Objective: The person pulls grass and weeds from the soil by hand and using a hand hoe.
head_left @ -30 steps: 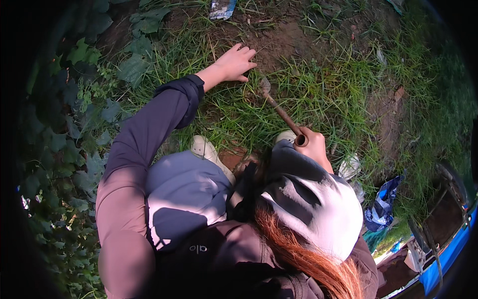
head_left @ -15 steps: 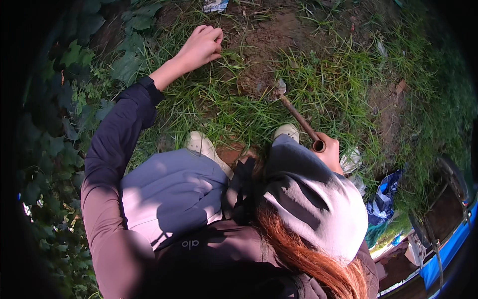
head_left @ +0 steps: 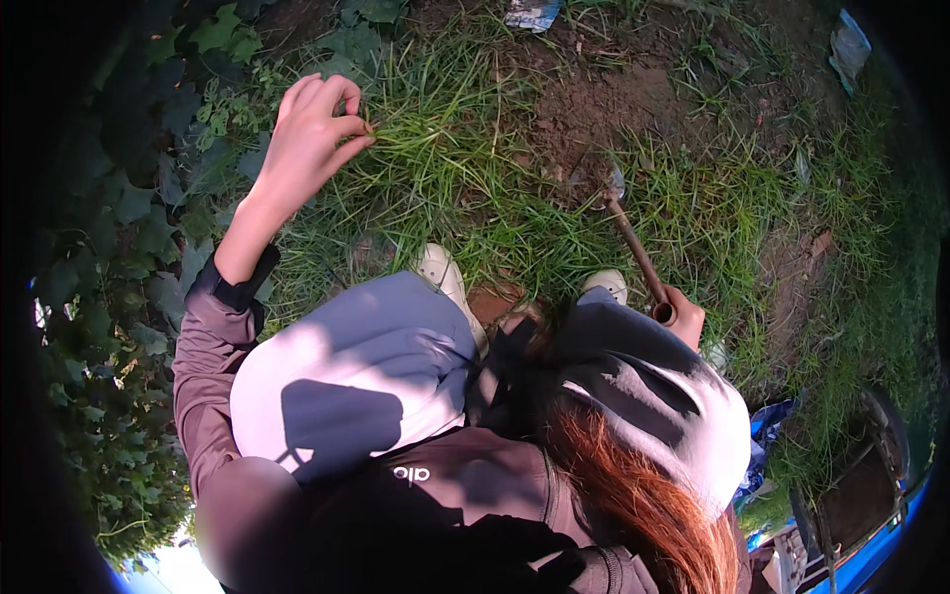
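My left hand (head_left: 315, 134) is held over the grass at the far left, palm down, with its fingers curled and the tips of thumb and forefinger drawn close together. Whatever they may pinch is too small to make out. Green grass (head_left: 426, 129) grows right beside those fingertips. At the right, by my knee, my right hand (head_left: 685, 319) is wrapped round a hand trowel (head_left: 638, 247) near the open end of its brown tubular handle. The trowel slants away to the far left, its small metal blade (head_left: 616, 185) down at the edge of bare soil (head_left: 609, 114).
Leafy vines (head_left: 139, 228) crowd the left side. My pale shoes (head_left: 442, 269) stand in the grass under my bent knees. Plastic scraps lie far ahead (head_left: 534, 14) and far right (head_left: 849, 51). At the lower right are a blue printed bag (head_left: 767, 436) and a dark framed object (head_left: 861, 495).
My left hand has moved left and slightly nearer, from beside the bare soil to over the grass by the vines. The view has shifted left; my right hand keeps its hold on the trowel.
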Demonstrator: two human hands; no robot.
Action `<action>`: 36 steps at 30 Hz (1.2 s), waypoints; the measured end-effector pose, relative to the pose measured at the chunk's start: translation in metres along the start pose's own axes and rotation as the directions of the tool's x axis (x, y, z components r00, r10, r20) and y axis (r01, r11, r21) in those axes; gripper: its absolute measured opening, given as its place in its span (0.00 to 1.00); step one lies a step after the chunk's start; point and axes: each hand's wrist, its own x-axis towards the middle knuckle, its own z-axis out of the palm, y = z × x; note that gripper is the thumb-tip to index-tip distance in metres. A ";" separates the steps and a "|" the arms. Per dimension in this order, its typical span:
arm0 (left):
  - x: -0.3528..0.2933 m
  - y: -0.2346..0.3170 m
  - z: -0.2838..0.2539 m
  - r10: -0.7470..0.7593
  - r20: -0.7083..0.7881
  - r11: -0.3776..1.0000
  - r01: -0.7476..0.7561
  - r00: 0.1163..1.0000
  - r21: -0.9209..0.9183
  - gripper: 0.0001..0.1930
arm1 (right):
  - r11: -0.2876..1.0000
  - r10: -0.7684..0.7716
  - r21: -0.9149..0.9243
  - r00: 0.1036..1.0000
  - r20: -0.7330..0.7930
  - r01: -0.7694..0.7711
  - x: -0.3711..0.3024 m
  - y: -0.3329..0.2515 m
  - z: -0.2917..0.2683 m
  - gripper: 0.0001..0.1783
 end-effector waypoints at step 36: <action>-0.646 0.350 0.133 -0.548 0.094 -0.835 0.538 -0.831 -0.115 0.16 | 0.879 0.016 -0.426 0.880 0.476 0.214 0.191 -0.013 -0.015 0.26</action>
